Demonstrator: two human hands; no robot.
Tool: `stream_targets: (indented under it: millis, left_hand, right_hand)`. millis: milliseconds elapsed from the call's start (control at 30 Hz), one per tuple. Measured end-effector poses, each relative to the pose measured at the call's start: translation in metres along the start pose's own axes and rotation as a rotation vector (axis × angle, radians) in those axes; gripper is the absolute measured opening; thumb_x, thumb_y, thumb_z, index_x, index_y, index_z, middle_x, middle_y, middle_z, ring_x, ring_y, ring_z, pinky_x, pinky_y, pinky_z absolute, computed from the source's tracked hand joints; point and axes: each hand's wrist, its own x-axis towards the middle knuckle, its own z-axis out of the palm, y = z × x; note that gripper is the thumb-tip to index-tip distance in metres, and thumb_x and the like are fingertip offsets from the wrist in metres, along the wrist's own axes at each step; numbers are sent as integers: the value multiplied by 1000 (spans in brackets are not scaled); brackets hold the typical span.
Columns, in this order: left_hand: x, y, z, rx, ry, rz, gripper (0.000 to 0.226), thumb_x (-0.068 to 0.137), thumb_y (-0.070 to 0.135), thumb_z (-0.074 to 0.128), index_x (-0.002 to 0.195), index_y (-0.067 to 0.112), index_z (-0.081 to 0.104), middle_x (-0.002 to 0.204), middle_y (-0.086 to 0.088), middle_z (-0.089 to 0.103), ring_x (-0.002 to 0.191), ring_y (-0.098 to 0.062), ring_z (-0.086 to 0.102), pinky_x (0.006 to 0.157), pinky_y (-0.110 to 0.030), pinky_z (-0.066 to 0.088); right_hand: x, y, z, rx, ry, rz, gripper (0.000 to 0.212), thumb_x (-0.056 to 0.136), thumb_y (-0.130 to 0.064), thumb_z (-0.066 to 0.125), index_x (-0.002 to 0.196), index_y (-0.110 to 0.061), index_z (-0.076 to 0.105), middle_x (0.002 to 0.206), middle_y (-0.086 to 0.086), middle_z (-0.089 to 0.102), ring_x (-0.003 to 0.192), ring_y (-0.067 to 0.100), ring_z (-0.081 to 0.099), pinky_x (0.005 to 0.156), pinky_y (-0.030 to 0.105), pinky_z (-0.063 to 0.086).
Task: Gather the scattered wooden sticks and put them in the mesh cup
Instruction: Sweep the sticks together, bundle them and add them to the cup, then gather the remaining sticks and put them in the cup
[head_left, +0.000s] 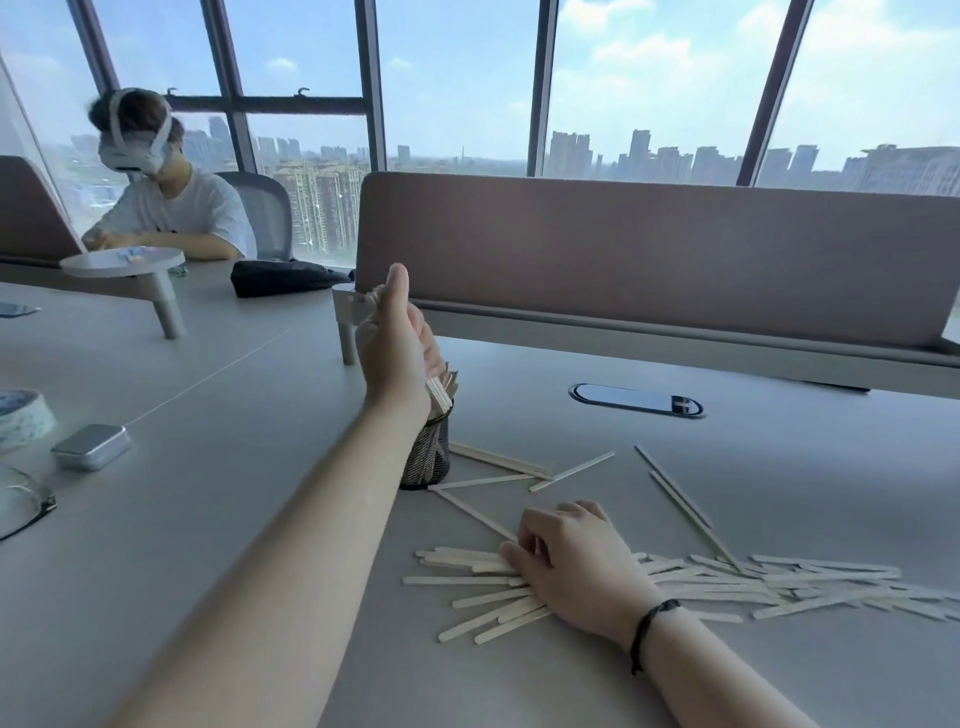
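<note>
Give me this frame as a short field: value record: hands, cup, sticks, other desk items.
left hand: raised above the mesh cup, gripping a bundle of sticks
right hand: low on the desk, fingers curled on the stick pile
mesh cup: black, upright, sticks already standing in it
stick pile: flat on the desk, spread from under the right hand out to the right
loose sticks: several scattered between the cup and the pile
desk: grey
other items: metal tin, tape roll, cable port

Left forearm (311, 519) blocks mesh cup (428, 457); right side open.
</note>
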Motion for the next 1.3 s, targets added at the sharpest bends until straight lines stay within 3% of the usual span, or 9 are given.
stream_targets:
  millis: [300,433,600,767,933,1033,1100,1200,1300]
  left_hand:
    - [39,-1,-3,159,29,-7,72,73,87,42,52,18,33,51,-7,28,40,-20,25,44,-26,24]
    - [44,-11,-4,316,8,50,68,88,74,42,53,15,46,45,-5,39,39,-21,37,46,-29,34]
    - [46,-17,-4,576,13,249,45,97,43,52,80,3,63,53,-11,57,39,-15,52,48,-24,42]
    - [51,-16,-7,811,-24,396,31,89,38,57,75,12,68,67,2,66,74,-24,67,74,-40,56]
    - [29,-31,-13,1178,-205,635,28,95,43,57,90,21,74,99,6,74,100,-18,66,85,-33,49]
    - [3,-46,-13,1158,-244,1048,27,97,36,58,91,15,74,101,-2,72,98,-28,64,93,-42,49]
    - [-23,-57,-8,1094,-421,1217,27,98,31,57,91,11,74,100,-5,72,95,-30,65,89,-43,52]
    - [-53,-80,-7,1197,-837,1009,41,99,47,49,107,15,74,113,-1,73,105,-21,68,83,-39,56]
    - [-48,-104,-26,1515,-978,498,80,94,74,20,149,24,48,158,-4,42,147,-21,35,116,-44,34]
  right_hand:
    - [1,2,3,2,25,-16,34,91,-56,48,75,-26,47,61,-14,46,77,16,58,89,25,35]
    - [1,2,3,10,44,-24,34,91,-55,49,76,-25,49,65,-13,52,76,17,59,86,24,34]
    - [1,2,5,25,58,-15,34,91,-55,49,74,-25,46,67,-8,59,75,16,57,85,22,31]
    - [1,1,3,24,47,4,35,91,-55,49,75,-25,46,68,-6,62,76,18,57,83,23,30]
    - [2,1,5,15,54,-3,35,91,-54,49,77,-23,49,68,-7,61,76,19,57,83,24,32]
    - [2,1,5,9,59,-1,34,91,-53,49,77,-23,49,67,-7,59,74,20,56,84,25,33]
    - [2,1,4,-6,51,-3,33,91,-53,49,75,-23,48,65,-6,57,73,21,56,83,26,33]
    - [1,-1,-3,-110,73,8,33,89,-55,50,74,-26,53,68,-6,62,75,23,61,83,34,41]
    - [-5,10,-12,-295,245,83,47,83,-67,51,72,-23,65,67,-5,67,67,22,65,69,35,49]
